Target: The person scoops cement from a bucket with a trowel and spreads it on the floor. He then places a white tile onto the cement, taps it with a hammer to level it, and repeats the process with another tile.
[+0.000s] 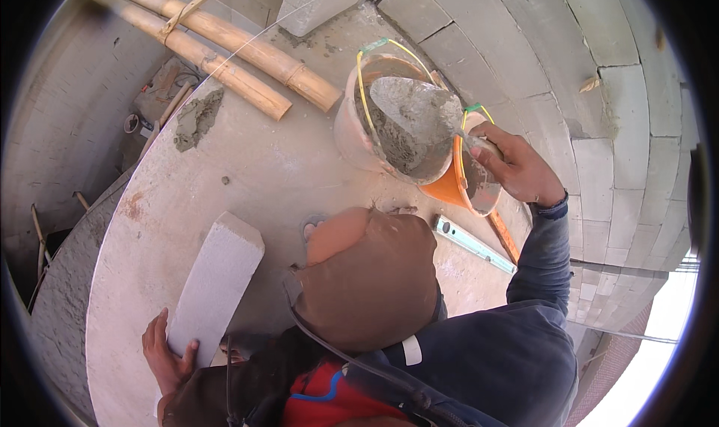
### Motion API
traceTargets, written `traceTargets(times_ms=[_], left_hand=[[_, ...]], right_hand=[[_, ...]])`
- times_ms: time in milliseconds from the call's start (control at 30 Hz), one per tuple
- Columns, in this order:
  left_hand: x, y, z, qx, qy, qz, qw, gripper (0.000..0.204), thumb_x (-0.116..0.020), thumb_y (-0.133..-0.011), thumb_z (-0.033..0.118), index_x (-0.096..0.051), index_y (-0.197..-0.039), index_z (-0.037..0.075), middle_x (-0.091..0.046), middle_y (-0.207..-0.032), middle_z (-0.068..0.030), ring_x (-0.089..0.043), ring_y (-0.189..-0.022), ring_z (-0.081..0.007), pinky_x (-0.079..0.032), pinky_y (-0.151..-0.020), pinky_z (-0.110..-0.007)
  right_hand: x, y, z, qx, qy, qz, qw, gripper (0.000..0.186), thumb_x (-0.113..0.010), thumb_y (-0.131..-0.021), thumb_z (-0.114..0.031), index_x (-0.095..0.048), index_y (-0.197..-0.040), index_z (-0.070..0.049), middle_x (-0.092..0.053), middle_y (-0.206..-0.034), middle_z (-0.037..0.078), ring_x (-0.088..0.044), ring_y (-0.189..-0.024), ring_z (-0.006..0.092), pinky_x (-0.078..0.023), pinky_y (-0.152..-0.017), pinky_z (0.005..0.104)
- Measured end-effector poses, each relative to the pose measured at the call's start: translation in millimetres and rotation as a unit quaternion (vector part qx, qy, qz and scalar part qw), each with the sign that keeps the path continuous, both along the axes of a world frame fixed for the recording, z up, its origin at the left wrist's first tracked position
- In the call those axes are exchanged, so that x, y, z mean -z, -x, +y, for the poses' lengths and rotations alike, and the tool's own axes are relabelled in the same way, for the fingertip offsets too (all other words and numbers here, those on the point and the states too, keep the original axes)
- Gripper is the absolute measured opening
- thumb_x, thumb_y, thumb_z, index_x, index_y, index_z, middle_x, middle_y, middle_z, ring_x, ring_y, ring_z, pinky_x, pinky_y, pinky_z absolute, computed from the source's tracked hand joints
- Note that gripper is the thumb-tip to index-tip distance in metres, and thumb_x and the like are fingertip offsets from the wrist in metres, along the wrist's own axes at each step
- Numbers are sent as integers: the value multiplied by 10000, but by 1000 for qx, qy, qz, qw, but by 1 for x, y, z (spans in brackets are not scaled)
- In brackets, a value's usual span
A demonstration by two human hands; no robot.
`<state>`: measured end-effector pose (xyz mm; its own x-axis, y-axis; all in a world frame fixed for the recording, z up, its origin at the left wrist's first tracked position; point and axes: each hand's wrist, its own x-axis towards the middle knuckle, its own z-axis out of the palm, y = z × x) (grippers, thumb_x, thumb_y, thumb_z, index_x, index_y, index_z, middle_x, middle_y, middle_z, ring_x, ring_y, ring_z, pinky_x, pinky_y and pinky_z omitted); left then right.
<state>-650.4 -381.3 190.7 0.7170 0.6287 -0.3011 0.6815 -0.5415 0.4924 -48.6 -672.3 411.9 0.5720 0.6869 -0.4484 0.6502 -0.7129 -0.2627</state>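
My right hand (517,165) is closed around the handle of a trowel (412,104). The broad grey blade, smeared with mortar, lies over the mouth of a pale bucket (352,131) with a yellow handle. Wet grey mortar (401,142) shows in the bucket below the blade. Low on the left, my left hand (171,356) grips the near end of a light grey block (219,277), thumb on one side and fingers on the other. The block lies at a slant beside my bent leg.
An orange bucket (446,187) stands against the pale one. A spirit level (475,246) lies near the block wall (539,38) on the right. Bamboo poles (262,56), a mortar patch (198,120) and another block (322,4) are farther off. The slab drops away at left.
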Motion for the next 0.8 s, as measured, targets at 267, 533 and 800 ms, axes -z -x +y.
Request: traceTargets(times_ms=[267, 533, 800], left_hand=[[13, -6, 7, 31, 14, 14, 999, 899, -789, -912, 549, -532, -1589, 17, -668, -1358, -245, -615, -1230, -450, -470, -1070, -571], [17, 3, 4, -34, 26, 2, 999, 958, -723, -939, 672, -522, -1604, 12, -691, -1270, -245, -657, -1141, -430, -499, -1013, -567], [16, -7, 5, -41, 51, -9, 998, 954, -723, -947, 671, -518, -1613, 19, -693, -1281, -252, -660, -1132, -433, -503, -1009, -563]], right_hand=[[159, -34, -65, -102, 134, -218, 961, 239, -611, -1086, -296, -623, -1172, -73, -730, -844, 204, -755, -776, 448, -615, -710, 568], [98, -16, -55, -91, 139, -185, 969, 270, -567, -1115, -283, -645, -1223, -49, -742, -860, 208, -757, -751, 452, -612, -706, 559], [150, -69, -58, -57, 176, -25, 982, 423, -408, -1173, -389, -646, -1327, -75, -769, -1019, 269, -743, -1023, 492, -553, -965, 615]])
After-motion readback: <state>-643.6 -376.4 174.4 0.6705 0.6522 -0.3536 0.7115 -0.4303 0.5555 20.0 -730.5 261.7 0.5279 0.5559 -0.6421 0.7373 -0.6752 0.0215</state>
